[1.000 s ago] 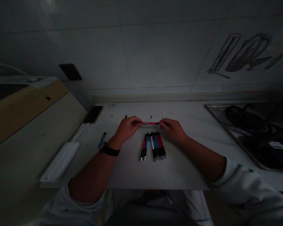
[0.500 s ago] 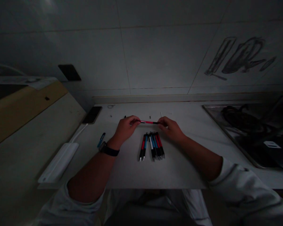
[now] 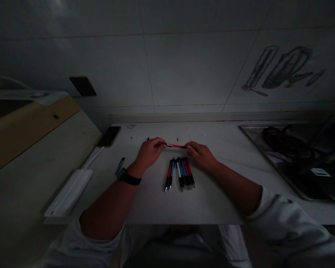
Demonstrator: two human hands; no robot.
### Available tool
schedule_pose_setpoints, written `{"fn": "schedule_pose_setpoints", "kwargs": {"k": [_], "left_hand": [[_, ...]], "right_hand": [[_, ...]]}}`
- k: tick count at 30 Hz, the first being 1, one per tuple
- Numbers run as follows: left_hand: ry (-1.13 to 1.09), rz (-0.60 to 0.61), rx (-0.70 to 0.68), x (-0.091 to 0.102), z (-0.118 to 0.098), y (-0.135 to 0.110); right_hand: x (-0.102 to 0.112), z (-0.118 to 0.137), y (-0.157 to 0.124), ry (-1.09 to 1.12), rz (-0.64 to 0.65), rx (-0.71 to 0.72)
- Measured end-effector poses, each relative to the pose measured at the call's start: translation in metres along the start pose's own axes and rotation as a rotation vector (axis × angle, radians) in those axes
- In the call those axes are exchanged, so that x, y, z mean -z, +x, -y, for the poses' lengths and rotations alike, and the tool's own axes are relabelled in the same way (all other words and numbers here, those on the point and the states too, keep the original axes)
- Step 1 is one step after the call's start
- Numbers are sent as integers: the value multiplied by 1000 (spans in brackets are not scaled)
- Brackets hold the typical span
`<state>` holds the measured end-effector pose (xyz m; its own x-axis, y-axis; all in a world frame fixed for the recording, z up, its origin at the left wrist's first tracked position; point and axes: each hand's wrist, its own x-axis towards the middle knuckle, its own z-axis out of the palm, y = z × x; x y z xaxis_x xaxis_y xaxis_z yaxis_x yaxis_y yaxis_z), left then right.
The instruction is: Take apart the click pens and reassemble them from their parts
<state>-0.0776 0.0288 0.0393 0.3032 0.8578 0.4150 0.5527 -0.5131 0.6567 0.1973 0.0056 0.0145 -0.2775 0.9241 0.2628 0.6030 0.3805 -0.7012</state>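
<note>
Both forearms angle inward over the white counter [image 3: 212,208]. Left hand [image 3: 151,152], watch [image 3: 128,177] on wrist, pinches one end of a red pen [image 3: 176,146] — right hand [image 3: 201,153] pinches the other. Pen near-level, beyond the row of pens [image 3: 185,175].

Fingers [image 3: 159,141] hide both ends of the red pen [image 3: 176,146] (tip included)

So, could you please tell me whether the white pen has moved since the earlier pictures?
No, the white pen keeps its place relative to the table's front edge.
</note>
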Motion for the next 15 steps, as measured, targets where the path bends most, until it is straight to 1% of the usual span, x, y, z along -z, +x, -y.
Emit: {"fn": "schedule_pose_setpoints", "kwargs": {"k": [3,6,10,12,15], "left_hand": [[0,-7,-5,0,1,0],[-2,-17,-8,-1,3,0],[9,-20,-7,-3,4,0],[10,-21,-10,-3,3,0],[0,-25,-13,-3,0,-1]], "right_hand": [[-1,0,1,-43,-9,-10],[-1,1,1,-15,-35,-5],[-1,3,1,-48,22,12],[-1,3,1,-59,6,-1],[-2,3,1,-18,-26,-17]]}}
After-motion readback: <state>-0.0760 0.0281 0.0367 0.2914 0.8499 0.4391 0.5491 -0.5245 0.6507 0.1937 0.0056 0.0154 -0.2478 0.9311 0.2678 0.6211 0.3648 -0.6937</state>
